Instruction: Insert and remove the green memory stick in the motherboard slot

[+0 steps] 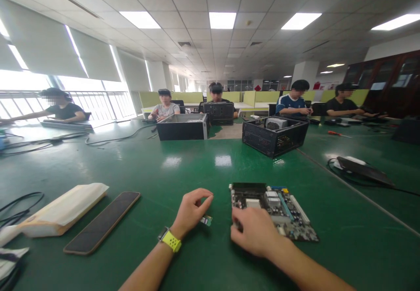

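A motherboard (278,216) lies flat on the green table, with slots and a pale socket showing on top. My right hand (257,232) is over its front left part, thumb and fingers closed at the left edge; the exact contact is partly hidden. To the left, my left hand (193,208) has curled fingers, thumb and index tips close together. Whatever they may hold is hidden. Just below its thumb shows a small green circuit card (206,220), partly covered by the hand. A watch with a yellow-green strap (171,240) is on my left wrist.
Left of me lie a dark phone (103,223) and a paper-wrapped package (67,208). Farther back stand two open computer cases (182,130) (274,138). A dark flat device with a cable (364,170) is at right. Several people sit around the far side.
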{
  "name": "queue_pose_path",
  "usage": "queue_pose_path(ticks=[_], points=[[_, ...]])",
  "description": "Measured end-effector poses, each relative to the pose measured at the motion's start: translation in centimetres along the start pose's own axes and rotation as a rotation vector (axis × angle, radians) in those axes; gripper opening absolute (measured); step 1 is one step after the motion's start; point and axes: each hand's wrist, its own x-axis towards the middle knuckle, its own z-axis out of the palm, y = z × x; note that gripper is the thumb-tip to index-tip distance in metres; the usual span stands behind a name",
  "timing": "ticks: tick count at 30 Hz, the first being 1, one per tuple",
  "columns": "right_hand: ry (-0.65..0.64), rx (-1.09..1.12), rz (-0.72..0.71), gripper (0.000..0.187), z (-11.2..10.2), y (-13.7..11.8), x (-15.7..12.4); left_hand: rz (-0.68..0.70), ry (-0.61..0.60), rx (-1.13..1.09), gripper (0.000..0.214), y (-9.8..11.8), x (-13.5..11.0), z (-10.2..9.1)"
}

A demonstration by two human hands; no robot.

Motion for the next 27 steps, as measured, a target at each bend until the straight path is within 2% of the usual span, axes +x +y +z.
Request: queue_pose_path(ticks=[3,6,8,11,13,16,17,18,19,20,22,23,24,25,27], points=[[0.022,-0.062,0.284,0.022,-1.0,4.8,1.7,0.001,-0.010,0.018,0.024,0.1,0.0,0.0],[0.040,-0.045,0.453,0.024,-1.6,9.1,2.6,0.006,-0.023,0.014,0.024,0.2,0.1,0.1],[0.054,-0.019,0.469,0.023,-1.6,10.3,2.5,0.004,-0.032,0.012,0.024,0.2,0.1,0.2],[0.051,0.046,0.365,0.018,-1.4,9.4,1.8,-0.001,-0.037,0.015,0.023,0.1,0.1,0.4],[-0.082,0.245,0.212,0.020,-1.5,7.4,1.0,-0.002,-0.052,0.017,0.022,0.0,0.1,0.4],[-0.589,0.802,-0.076,0.041,-1.8,4.2,0.1,-0.008,-0.117,0.030,0.022,0.0,-0.1,0.5],[-0.717,0.967,-0.148,0.050,-1.9,3.5,0.0,-0.010,-0.142,0.039,0.022,0.0,-0.1,0.5],[-0.742,1.079,-0.186,0.055,-2.0,3.0,0.0,-0.012,-0.167,0.050,0.022,0.1,-0.2,0.5],[-0.646,1.122,-0.185,0.054,-2.0,2.9,0.1,-0.012,-0.191,0.063,0.021,0.1,-0.3,0.4],[-0.453,1.094,-0.146,0.048,-1.9,3.0,0.4,-0.013,-0.213,0.078,0.020,0.1,-0.3,0.4],[-0.006,0.888,-0.035,0.036,-1.5,4.1,1.1,-0.018,-0.246,0.104,0.018,0.1,-0.4,0.4],[0.152,0.763,0.006,0.033,-1.1,4.8,1.5,-0.020,-0.250,0.113,0.017,0.2,-0.4,0.4],[0.242,0.657,0.030,0.033,-0.7,5.6,1.9,-0.020,-0.247,0.118,0.016,0.2,-0.4,0.4],[0.273,0.580,0.041,0.037,-0.2,6.3,2.1,-0.017,-0.242,0.116,0.015,0.3,-0.4,0.4],[0.235,0.501,0.043,0.044,0.7,7.2,2.5,-0.002,-0.237,0.102,0.015,0.5,-0.3,0.4]])
